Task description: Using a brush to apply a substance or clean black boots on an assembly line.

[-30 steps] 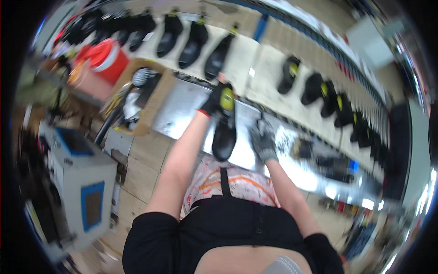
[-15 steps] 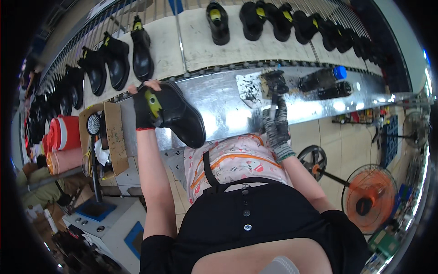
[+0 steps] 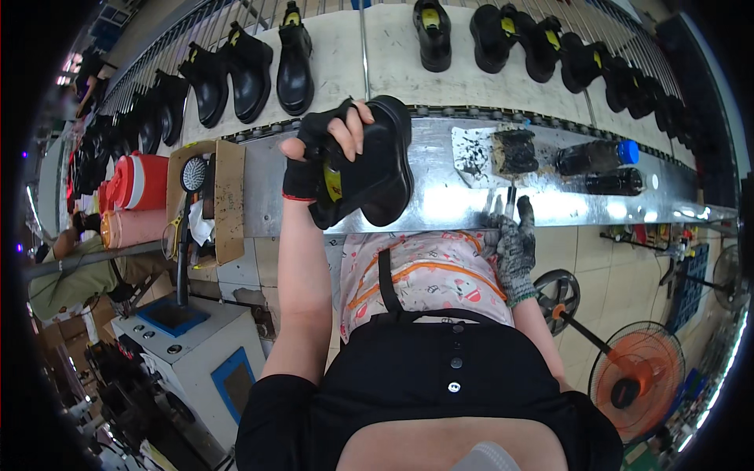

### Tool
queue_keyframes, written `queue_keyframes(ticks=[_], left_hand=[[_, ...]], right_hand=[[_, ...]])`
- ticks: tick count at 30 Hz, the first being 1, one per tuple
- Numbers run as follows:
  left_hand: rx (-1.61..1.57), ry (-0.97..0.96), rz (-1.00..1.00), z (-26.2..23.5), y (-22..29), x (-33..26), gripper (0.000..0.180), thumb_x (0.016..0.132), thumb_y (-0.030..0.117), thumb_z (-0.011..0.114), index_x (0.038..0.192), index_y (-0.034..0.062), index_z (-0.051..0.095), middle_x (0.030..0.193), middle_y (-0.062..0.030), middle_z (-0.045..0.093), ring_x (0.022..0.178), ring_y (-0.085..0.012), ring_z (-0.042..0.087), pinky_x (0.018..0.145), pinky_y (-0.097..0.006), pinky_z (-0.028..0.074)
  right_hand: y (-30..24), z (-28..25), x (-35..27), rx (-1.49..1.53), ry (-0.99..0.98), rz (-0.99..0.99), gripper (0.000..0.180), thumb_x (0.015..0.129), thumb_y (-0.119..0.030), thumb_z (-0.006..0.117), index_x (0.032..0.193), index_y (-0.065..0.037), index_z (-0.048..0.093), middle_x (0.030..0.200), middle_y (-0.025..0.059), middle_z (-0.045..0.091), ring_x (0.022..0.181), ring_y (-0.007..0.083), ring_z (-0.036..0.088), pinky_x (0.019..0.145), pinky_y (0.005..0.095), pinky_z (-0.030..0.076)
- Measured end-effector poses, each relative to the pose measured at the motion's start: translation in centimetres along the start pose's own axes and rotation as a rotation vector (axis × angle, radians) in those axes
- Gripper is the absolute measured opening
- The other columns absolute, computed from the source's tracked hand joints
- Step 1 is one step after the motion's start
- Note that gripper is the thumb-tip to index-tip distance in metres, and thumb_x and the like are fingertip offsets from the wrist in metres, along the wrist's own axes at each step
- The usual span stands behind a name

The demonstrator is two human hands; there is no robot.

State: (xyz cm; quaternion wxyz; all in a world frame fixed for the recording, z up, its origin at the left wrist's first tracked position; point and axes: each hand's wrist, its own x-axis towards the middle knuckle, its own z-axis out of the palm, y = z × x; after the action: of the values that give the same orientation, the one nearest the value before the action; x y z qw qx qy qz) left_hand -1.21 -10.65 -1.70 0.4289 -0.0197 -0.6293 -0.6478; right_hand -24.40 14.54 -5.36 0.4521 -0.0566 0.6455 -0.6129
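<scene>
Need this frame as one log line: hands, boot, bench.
left hand: grips black ankle boot | right hand: grey-gloved, at slim handle, grip unclear | metal bench: blackened block, blue-capped bottle

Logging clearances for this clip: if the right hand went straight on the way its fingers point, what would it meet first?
The right hand would probably meet the dark block first, just past the thin handle at its fingers; the block shows against the metal bench, but depth is unclear.
</scene>
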Motion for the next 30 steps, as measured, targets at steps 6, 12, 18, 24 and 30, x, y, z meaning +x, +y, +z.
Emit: queue_keyframes(ticks=[6,12,18,24,30], left_hand=[[-0.013,-0.021,-0.047,1.8,1.6,0.1,0.082,0.069,0.086,0.031,0.054,0.0082,0.052,0.062,-0.0036,0.051,0.083,-0.0206,0.045,0.090,-0.036,0.031],[-0.022,-0.073,-0.067,2.8,2.0,0.8,0.083,0.069,0.086,0.034,0.051,0.0073,0.053,0.058,-0.0016,0.051,0.066,-0.0155,0.046,0.088,-0.033,0.033],[-0.080,-0.074,-0.137,3.8,2.0,1.1,0.082,0.068,0.085,0.039,0.052,0.0054,0.053,0.059,-0.0035,0.051,0.078,-0.0198,0.047,0.091,-0.035,0.032],[-0.072,-0.113,-0.125,3.6,1.8,1.2,0.083,0.066,0.086,0.039,0.053,0.0057,0.053,0.061,-0.0030,0.050,0.086,-0.0219,0.045,0.090,-0.035,0.033],[-0.103,-0.101,-0.122,3.7,1.9,1.5,0.083,0.065,0.087,0.038,0.052,0.0060,0.052,0.060,-0.0032,0.050,0.084,-0.0212,0.046,0.090,-0.035,0.033]], right_hand=[[0.1,-1.6,0.0,0.040,-0.056,-0.057,0.016,0.088,-0.007,0.056,0.104,-0.006,0.052,0.093,0.0112,0.065,0.059,0.0096,0.056,0.048,0.0216,0.047],[-5.8,0.3,-1.4,-0.134,-0.521,-0.115,0.028,0.085,-0.008,0.059,0.113,-0.002,0.058,0.098,0.0141,0.065,0.066,0.0118,0.059,0.051,0.0229,0.050],[-12.4,5.3,-1.6,-1.140,-0.655,-0.926,0.026,0.078,-0.023,0.067,0.102,-0.015,0.069,0.099,0.0076,0.067,0.089,0.0253,0.062,0.082,0.0370,0.048],[-13.8,7.4,-2.0,-1.297,-0.760,-1.083,0.038,0.068,-0.038,0.071,0.102,-0.020,0.069,0.095,0.0073,0.065,0.087,0.0290,0.059,0.076,0.0391,0.046],[-13.5,7.6,-1.5,-1.413,-0.728,-1.220,0.049,0.067,-0.055,0.065,0.104,-0.024,0.068,0.084,0.0067,0.056,0.078,0.0270,0.053,0.068,0.0389,0.043]])
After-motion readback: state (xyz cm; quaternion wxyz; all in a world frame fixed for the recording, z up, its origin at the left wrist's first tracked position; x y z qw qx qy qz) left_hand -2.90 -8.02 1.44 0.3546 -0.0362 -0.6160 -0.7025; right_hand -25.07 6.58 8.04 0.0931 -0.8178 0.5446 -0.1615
